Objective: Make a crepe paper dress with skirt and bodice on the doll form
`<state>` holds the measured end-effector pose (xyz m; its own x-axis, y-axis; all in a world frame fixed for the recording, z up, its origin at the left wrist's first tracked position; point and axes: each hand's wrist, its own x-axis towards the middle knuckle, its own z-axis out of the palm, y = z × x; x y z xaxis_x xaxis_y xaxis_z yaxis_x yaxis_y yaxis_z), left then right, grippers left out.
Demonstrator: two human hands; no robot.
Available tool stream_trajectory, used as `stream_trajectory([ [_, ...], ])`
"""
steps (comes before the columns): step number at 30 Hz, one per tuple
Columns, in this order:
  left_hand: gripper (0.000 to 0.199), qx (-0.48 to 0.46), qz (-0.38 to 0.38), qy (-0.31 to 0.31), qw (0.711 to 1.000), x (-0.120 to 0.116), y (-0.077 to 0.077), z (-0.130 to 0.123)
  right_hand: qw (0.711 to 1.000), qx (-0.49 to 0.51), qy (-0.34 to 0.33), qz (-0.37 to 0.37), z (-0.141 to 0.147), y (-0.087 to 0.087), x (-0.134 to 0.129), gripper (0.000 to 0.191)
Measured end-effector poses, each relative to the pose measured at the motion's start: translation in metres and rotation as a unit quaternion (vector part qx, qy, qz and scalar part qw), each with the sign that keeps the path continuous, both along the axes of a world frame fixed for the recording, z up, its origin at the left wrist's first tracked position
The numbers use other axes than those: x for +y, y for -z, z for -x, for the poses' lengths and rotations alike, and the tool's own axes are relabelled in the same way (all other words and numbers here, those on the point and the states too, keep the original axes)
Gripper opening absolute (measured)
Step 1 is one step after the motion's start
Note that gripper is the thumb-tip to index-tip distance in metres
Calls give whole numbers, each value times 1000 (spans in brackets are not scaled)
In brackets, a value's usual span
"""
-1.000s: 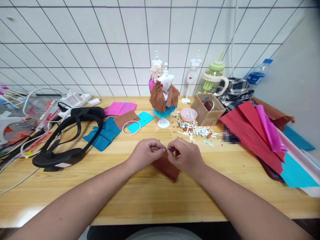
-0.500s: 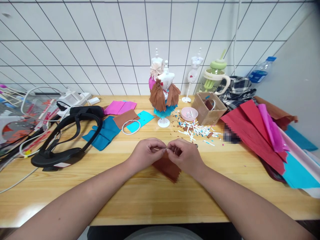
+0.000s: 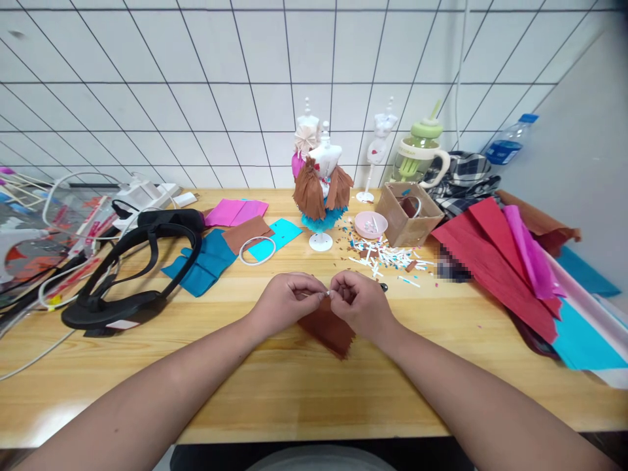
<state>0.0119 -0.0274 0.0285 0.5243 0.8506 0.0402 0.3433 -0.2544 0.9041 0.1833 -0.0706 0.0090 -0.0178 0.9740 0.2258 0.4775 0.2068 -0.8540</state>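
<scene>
My left hand is closed in a pinch at the upper edge of a piece of brown crepe paper, which hangs below the fingers with a jagged lower edge. Facing it, my right hand pinches a tiny white piece at the fingertips. The fingertips of both hands nearly meet. Much of the paper's top is hidden behind the fingers. Beyond the hands stands a small white dress form with brown paper sleeves and a blue frilled skirt.
White paper scraps lie around a pink dish and a cardboard box. Left are a black headset, a white ring and folded coloured papers. Right lie red sheets. Two more dress forms stand behind.
The fingertips of my right hand have drawn slightly away from the left, and the tiny white piece shows more between them. The brown paper has hardly moved.
</scene>
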Motion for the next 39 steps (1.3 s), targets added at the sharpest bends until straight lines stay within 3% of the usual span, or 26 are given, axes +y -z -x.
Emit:
stream_trajectory([
  [6,13,-43,77,-30,996,3,2,3,998,34,46,34,-10,-1,7,3],
  [16,22,-207,208,-25,956,7,6,10,986,-88,142,12,-47,9,29,7],
  [18,21,-223,238,-25,945,8,7,11,976,-139,166,3,-57,12,32,18],
  [20,20,-244,271,-25,931,9,5,12,966,-189,177,-19,-65,13,34,44],
  [23,19,-270,318,-19,909,10,3,12,954,-228,163,-105,-64,10,30,69],
  [25,17,-277,344,-15,897,10,2,12,955,-211,113,-176,-54,3,23,66],
  [28,16,-285,373,-4,883,8,5,10,958,-169,12,-233,-33,-6,9,46],
  [30,15,-299,386,9,873,7,7,8,957,-174,-21,-233,-21,-7,4,34],
  [33,17,-310,396,18,864,6,9,5,964,-161,-15,-211,-11,-2,4,18],
  [39,22,-271,391,18,879,5,10,2,990,-18,-22,-142,-14,3,9,9],
])
